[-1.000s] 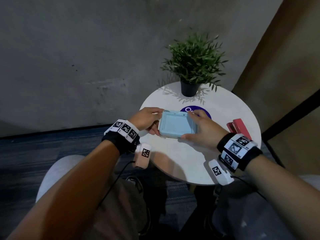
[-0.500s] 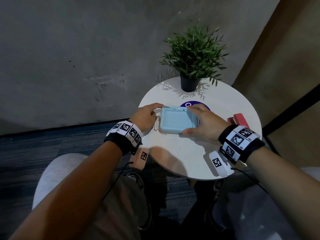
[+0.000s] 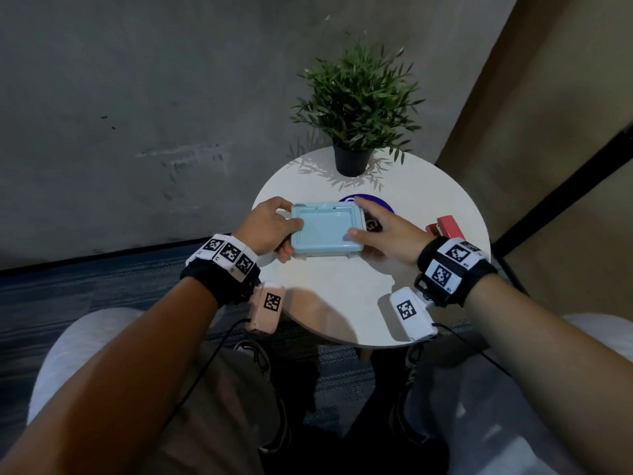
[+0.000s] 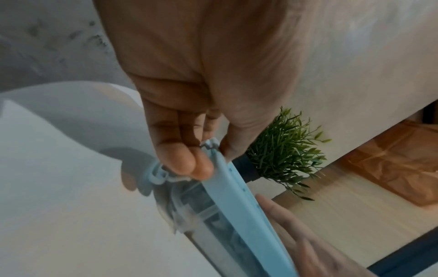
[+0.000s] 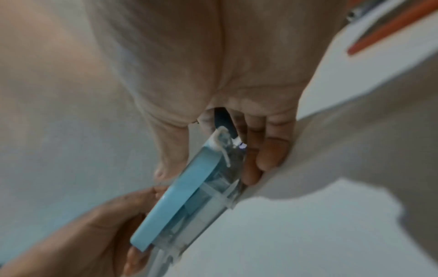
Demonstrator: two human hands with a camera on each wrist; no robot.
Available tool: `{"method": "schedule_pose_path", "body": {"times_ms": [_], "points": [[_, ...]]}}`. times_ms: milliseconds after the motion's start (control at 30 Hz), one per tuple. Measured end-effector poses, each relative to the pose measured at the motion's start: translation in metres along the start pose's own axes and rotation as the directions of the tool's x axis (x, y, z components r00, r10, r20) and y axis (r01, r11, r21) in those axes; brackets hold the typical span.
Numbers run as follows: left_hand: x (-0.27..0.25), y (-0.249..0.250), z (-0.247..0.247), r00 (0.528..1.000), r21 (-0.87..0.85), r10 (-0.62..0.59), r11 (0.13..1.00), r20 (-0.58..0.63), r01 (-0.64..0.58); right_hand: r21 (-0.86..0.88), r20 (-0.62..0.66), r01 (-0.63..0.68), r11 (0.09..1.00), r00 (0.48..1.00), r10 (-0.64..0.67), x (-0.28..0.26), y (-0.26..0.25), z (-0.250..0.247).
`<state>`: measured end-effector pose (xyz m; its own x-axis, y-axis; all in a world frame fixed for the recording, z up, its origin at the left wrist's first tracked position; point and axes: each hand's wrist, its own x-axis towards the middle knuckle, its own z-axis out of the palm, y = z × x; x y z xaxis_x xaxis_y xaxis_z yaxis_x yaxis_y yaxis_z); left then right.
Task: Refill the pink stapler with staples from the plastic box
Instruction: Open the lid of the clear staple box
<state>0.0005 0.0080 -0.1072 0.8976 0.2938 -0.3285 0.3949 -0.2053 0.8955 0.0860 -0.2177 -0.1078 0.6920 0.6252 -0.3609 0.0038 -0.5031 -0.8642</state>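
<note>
You are gripping the plastic box (image 3: 325, 231) with both hands, left hand (image 3: 270, 228) and right hand (image 3: 387, 234) curled around its ends near the table's (image 3: 428, 186) middle, likely unlatching its lid (image 4: 237, 196) next

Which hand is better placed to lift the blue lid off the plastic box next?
Probably the left hand: its fingers already pinch the blue lid at its left edge, beside a loose clasp. The right hand grips the plastic box and can steady it.
</note>
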Motion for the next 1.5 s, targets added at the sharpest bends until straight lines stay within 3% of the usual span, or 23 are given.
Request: {"method": "schedule_pose_path", "body": {"times_ms": [333, 600, 667, 733, 767, 867, 1000, 1100, 1133, 1233, 1500], "points": [[0.005, -0.007, -0.006, 0.999, 0.018, 0.041, 0.999, -0.01, -0.041, 0.115, -0.054, -0.04, 0.993, 0.997, 0.046, 0.002, -0.005, 0.003], [0.004, -0.008, -0.006, 0.999, 0.037, 0.043, 0.998, -0.011, -0.042, 0.01, -0.166, -0.033, 0.999, 0.986, 0.035, 0.005, -0.002, 0.007], [0.004, -0.009, -0.006, 0.999, 0.023, 0.046, 0.999, -0.015, -0.046, -0.177, -0.226, -0.065, 0.982, 0.974, 0.024, 0.009, 0.002, 0.006], [0.003, -0.009, -0.006, 0.999, 0.015, 0.045, 0.999, -0.018, -0.044, -0.482, -0.258, -0.107, 0.869, 0.966, -0.025, 0.012, 0.007, 0.005], [0.002, -0.009, -0.006, 0.999, 0.018, 0.038, 0.999, -0.015, -0.038, -0.531, -0.243, -0.112, 0.84, 0.97, -0.024, 0.012, 0.008, 0.005], [0.003, -0.009, -0.004, 0.997, 0.086, 0.059, 0.995, -0.045, -0.055, -0.457, -0.112, -0.068, 0.887, 0.994, 0.019, 0.01, 0.008, 0.002], [0.008, -0.011, -0.008, 0.966, 0.463, 0.228, 0.874, -0.121, -0.148, -0.359, -0.029, 0.078, 0.93, 0.995, -0.095, 0.003, 0.006, 0.003], [0.006, -0.005, -0.008, 0.96, 0.5, 0.266, 0.821, 0.09, -0.275, -0.338, -0.02, 0.16, 0.927, 0.984, -0.177, 0.004, 0.007, 0.008], [0.004, -0.003, -0.006, 0.953, 0.568, 0.251, 0.766, 0.169, -0.302, -0.349, -0.027, 0.157, 0.924, 0.984, -0.178, 0.007, 0.008, 0.009], [0.004, -0.002, -0.005, 0.942, 0.708, 0.236, 0.622, 0.237, -0.334, -0.386, -0.056, 0.12, 0.915, 0.987, -0.153, 0.01, 0.011, 0.011], [0.002, 0.0, -0.009, 0.937, 0.688, 0.292, 0.64, 0.195, -0.342, -0.422, -0.086, 0.104, 0.901, 0.984, -0.154, 0.008, 0.009, 0.011]]}}
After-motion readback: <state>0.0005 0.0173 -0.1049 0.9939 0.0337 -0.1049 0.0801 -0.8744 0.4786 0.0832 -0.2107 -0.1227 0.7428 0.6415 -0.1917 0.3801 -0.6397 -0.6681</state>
